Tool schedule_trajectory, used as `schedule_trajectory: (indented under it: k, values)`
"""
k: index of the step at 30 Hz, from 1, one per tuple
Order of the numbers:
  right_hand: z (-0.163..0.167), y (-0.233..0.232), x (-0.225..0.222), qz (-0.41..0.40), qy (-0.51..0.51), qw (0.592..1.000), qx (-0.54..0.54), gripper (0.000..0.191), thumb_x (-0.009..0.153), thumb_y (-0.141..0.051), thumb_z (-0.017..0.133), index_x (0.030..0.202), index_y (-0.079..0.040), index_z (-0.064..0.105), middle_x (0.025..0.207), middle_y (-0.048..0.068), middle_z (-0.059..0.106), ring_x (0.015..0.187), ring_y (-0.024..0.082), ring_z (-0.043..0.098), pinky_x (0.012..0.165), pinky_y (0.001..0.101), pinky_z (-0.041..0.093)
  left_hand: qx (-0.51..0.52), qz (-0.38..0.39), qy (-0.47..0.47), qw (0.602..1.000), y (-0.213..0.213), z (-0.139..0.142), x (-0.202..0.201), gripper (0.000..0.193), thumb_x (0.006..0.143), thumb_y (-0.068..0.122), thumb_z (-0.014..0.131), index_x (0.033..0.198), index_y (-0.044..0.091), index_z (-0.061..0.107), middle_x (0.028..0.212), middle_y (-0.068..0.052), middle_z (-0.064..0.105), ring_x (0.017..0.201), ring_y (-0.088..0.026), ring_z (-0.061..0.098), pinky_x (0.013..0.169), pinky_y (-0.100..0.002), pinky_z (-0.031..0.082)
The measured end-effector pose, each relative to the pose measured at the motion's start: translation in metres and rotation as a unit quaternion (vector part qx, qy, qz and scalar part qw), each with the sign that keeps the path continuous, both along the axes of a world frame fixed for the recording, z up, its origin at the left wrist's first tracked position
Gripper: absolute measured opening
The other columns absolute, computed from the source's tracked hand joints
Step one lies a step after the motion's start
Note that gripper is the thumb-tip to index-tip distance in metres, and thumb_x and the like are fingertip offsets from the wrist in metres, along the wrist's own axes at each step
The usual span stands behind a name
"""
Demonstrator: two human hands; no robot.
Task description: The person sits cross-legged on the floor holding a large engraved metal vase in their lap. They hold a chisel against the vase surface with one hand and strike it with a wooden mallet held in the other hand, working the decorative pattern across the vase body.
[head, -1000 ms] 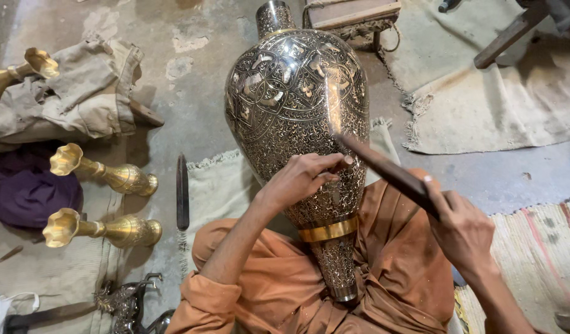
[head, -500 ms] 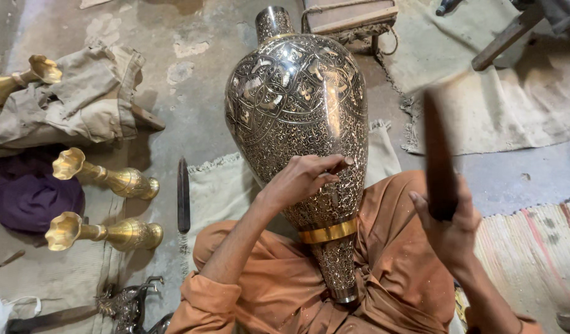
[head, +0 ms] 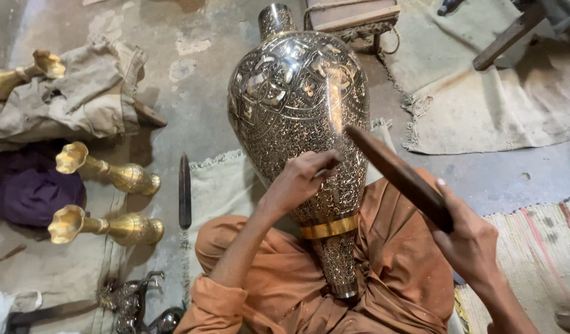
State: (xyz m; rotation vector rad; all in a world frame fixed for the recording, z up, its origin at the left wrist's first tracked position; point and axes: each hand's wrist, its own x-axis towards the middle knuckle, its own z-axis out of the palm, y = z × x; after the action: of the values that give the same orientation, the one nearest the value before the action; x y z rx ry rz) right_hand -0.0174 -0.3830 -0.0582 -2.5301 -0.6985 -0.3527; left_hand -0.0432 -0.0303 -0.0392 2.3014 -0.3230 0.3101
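Large engraved metal vase [head: 297, 105], silver-toned with dense floral chasing, lying across the lap of a seated person in orange clothing [head: 390, 272]; its neck points away toward a small wooden stool [head: 353, 15], its narrow foot rests between the knees, and a plain brass band [head: 328, 227] rings the lower body. Beneath it, a pale fringed cloth [head: 220, 185] on the concrete floor; a larger burlap mat [head: 501, 105] lies to the right, well apart. At left, a bundle of beige fabric [head: 81, 99] and a purple cloth [head: 25, 188]. Two small brass vases [head: 108, 173] [head: 105, 227] (flared mouths pointing left) lie side by side on the floor. Right hand [head: 470, 241] closed around the lower end of a dark wooden mallet stick [head: 396, 176], whose far end sits at the vase's surface. Left hand [head: 300, 179] curled, fingers pinched on a small tool pressed to the vase wall (the tool itself too small to identify). A dark file-like tool [head: 184, 188] lies on the floor just beside the cloth.
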Motion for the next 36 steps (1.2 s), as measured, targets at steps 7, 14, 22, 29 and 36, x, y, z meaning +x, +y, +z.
schedule_trajectory:
  k: [7, 14, 22, 29, 36]
  values:
    - [-0.016, -0.019, -0.005, -0.022, 0.264, 0.947, 0.18, 0.055, 0.079, -0.015, 0.085, 0.129, -0.002, 0.067, 0.095, 0.01, 0.077, 0.088, 0.012, 0.07, 0.078, 0.029, 0.057, -0.262, 0.137, -0.106, 0.949, -0.042, -0.024, -0.065, 0.017, 0.098, 0.005, 0.073, 0.109, 0.008, 0.06, 0.104, -0.006, 0.075, 0.091, -0.014, 0.076, 0.078, -0.027, 0.066]
    - [0.008, -0.032, -0.017, 0.074, 0.187, 0.911, 0.359, 0.059, 0.094, -0.021, 0.075, 0.143, -0.003, 0.048, 0.114, -0.002, 0.068, 0.104, 0.006, 0.065, 0.094, 0.0232, 0.053, -0.308, 0.16, -0.038, 0.937, -0.065, -0.049, -0.075, 0.014, 0.096, 0.001, 0.072, 0.104, 0.001, 0.06, 0.1, -0.006, 0.072, 0.088, -0.012, 0.073, 0.075, -0.027, 0.064]
    - [0.041, -0.014, -0.008, 0.088, -0.094, 0.985, -0.112, 0.072, 0.074, -0.006, 0.083, 0.141, -0.012, 0.058, 0.099, 0.012, 0.071, 0.082, 0.03, 0.07, 0.071, 0.0434, 0.054, -0.125, 0.185, -0.166, 0.96, -0.065, -0.056, -0.076, 0.014, 0.095, 0.005, 0.074, 0.104, 0.003, 0.064, 0.093, -0.004, 0.074, 0.079, -0.017, 0.07, 0.067, -0.032, 0.059]
    - [0.055, 0.007, -0.004, 0.162, -0.116, 0.98, 0.011, 0.074, 0.084, -0.013, 0.08, 0.151, -0.011, 0.049, 0.101, 0.014, 0.07, 0.077, 0.026, 0.066, 0.065, 0.0396, 0.052, -0.12, 0.176, -0.18, 0.96, -0.061, -0.091, -0.074, 0.01, 0.095, 0.005, 0.074, 0.1, 0.006, 0.065, 0.093, -0.005, 0.075, 0.073, -0.015, 0.066, 0.062, -0.03, 0.058]
    - [0.065, 0.013, 0.003, 0.188, -0.213, 0.953, -0.108, 0.07, 0.083, -0.005, 0.076, 0.148, -0.018, 0.051, 0.092, 0.013, 0.069, 0.072, 0.03, 0.067, 0.059, 0.0423, 0.053, -0.104, 0.201, -0.142, 0.964, -0.059, -0.096, -0.082, 0.008, 0.093, -0.001, 0.073, 0.095, 0.003, 0.067, 0.076, -0.008, 0.07, 0.064, -0.018, 0.065, 0.056, -0.034, 0.051]
